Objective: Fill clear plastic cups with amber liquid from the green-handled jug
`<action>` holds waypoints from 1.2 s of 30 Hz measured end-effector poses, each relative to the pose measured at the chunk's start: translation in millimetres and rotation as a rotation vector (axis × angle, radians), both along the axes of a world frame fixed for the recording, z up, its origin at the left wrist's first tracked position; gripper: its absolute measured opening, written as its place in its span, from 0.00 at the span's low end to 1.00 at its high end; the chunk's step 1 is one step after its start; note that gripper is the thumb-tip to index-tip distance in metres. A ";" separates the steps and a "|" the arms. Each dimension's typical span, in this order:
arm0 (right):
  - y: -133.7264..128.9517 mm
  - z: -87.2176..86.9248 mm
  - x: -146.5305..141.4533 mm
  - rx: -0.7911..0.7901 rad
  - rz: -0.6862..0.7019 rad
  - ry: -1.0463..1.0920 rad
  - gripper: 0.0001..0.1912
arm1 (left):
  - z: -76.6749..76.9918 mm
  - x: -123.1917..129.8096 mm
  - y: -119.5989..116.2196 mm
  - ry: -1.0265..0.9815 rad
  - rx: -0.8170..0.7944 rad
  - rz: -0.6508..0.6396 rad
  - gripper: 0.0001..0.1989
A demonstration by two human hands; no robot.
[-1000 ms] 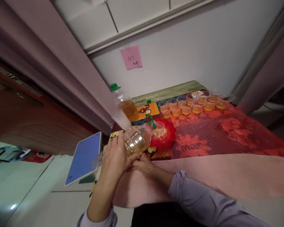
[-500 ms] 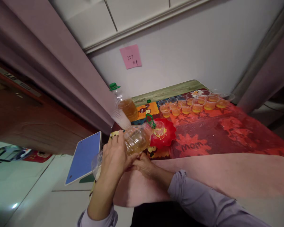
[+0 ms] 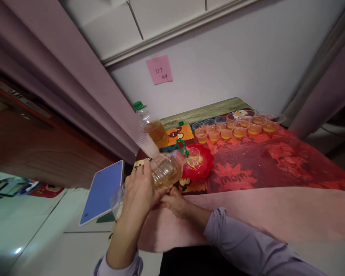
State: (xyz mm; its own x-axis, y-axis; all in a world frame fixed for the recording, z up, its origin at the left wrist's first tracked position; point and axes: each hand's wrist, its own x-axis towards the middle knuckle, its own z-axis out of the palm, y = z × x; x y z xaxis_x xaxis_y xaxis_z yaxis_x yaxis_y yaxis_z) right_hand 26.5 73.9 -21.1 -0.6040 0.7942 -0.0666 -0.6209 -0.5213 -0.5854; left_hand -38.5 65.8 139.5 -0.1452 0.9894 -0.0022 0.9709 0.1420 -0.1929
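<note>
A large clear plastic bottle point(image 3: 166, 170) with pale yellow liquid lies tilted almost flat in my two hands, its neck pointing right. My left hand point(image 3: 139, 186) is wrapped over the bottle's body from above. From below, my right hand point(image 3: 175, 202) grips the bottle's near side, its fingertips partly hidden. A green carrying ring point(image 3: 183, 148) hangs at the bottle's neck. The mouth is over a small clear plastic cup point(image 3: 193, 154), which stands on a red scalloped plate point(image 3: 207, 168). Behind the bottle leans a stack of clear cups point(image 3: 147, 143).
A second bottle point(image 3: 155, 132) with a green cap stands at the back left. Rows of clear cups point(image 3: 226, 131) with yellow liquid line the back right. A green cap point(image 3: 181, 123) lies near the wall. A blue board point(image 3: 103, 191) is left of the table point(image 3: 247, 209).
Hardly anything differs. Both hands keep the bottle tilted in the same place; the view shifts very slightly.
</note>
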 end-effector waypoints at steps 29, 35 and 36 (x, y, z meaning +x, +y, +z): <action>-0.6 7.0 3.0 0.002 0.043 0.028 0.30 | 9.4 12.4 3.4 0.053 -0.041 0.040 0.47; -0.2 4.9 2.8 0.014 0.047 0.019 0.31 | 8.6 12.0 4.0 0.044 -0.038 0.045 0.47; -0.2 4.0 2.3 0.018 0.045 0.019 0.31 | 8.8 12.2 4.1 0.041 -0.039 0.049 0.48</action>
State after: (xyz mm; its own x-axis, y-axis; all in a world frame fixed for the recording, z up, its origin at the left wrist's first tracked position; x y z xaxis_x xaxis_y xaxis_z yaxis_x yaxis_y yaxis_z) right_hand 28.8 73.8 -17.1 -0.6403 0.7670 -0.0408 -0.6083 -0.5388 -0.5828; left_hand -26.3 69.9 148.3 -0.1938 0.9805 -0.0339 0.9542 0.1804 -0.2386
